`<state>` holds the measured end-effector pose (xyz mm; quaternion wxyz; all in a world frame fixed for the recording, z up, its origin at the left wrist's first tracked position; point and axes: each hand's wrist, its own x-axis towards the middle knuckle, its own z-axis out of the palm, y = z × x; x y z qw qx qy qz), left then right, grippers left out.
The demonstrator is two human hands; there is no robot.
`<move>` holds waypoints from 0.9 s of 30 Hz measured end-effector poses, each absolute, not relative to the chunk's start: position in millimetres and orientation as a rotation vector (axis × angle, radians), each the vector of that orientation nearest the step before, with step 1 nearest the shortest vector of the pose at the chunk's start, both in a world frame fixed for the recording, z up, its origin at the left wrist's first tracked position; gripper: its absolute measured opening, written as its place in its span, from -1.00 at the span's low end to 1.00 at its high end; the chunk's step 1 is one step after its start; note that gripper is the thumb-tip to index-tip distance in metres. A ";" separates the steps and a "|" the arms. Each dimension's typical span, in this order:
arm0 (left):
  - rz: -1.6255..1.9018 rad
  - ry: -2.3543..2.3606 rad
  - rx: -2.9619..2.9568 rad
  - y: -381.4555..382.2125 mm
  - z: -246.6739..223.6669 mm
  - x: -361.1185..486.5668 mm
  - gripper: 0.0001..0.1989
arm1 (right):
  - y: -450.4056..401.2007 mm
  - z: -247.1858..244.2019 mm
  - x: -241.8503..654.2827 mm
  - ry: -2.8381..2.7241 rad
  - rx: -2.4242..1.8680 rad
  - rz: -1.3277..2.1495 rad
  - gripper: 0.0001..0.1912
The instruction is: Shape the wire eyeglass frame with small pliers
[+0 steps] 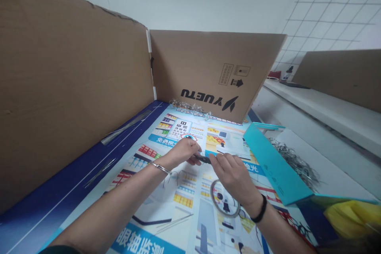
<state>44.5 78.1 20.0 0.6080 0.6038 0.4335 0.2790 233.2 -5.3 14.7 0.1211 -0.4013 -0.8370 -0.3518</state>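
Above the printed mat [166,214], both of my hands meet near the middle of the view. My right hand [233,170] is closed around a small black tool [203,159], whose exact kind I cannot make out. The tool's far end reaches the fingers of my left hand [190,150]. Those fingers are pinched together, and whatever lies between them is hidden. Just below my right hand a grey ring-shaped coil [212,194] lies flat on the mat. Several thin wires [175,222] rest below my left hand.
Cardboard panels [74,75] stand at the left and back. At right, an open teal box [268,166] holds a tangle of thin metal wires [294,162]. More wire strips [127,125] lie along the left edge. Something yellow [354,218] sits at lower right.
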 end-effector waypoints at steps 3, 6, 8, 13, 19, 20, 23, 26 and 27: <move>0.636 0.996 1.389 75.8 21.5 44.9 -0.81 | -5.4 15.4 232.5 -2.451 -1.146 -1.024 -0.67; 0.632 0.980 1.382 74.2 22.3 45.1 -0.81 | -5.2 15.1 231.9 -2.460 -1.139 -1.048 -0.66; 0.637 0.970 1.384 73.9 21.4 45.2 -0.82 | -5.3 14.4 231.8 -2.457 -1.132 -1.063 -0.66; 0.646 0.955 1.377 74.8 17.2 45.7 -0.82 | -5.8 12.7 231.9 -2.461 -1.124 -1.063 -0.66; 0.638 0.955 1.368 76.4 14.7 46.4 -0.83 | -5.6 13.3 231.7 -2.461 -1.119 -1.011 -0.66; 0.638 0.954 1.368 76.5 14.6 46.4 -0.83 | -5.6 13.6 231.5 -2.458 -1.114 -1.005 -0.66; 0.639 0.949 1.377 76.2 14.7 46.2 -0.83 | -5.8 14.4 230.8 -2.459 -1.111 -1.005 -0.66; 0.636 0.950 1.376 75.4 15.2 45.9 -0.82 | -6.0 14.5 230.5 -2.457 -1.106 -0.991 -0.67; 0.637 0.948 1.373 75.2 15.4 45.8 -0.82 | -6.1 14.4 230.6 -2.457 -1.106 -0.987 -0.66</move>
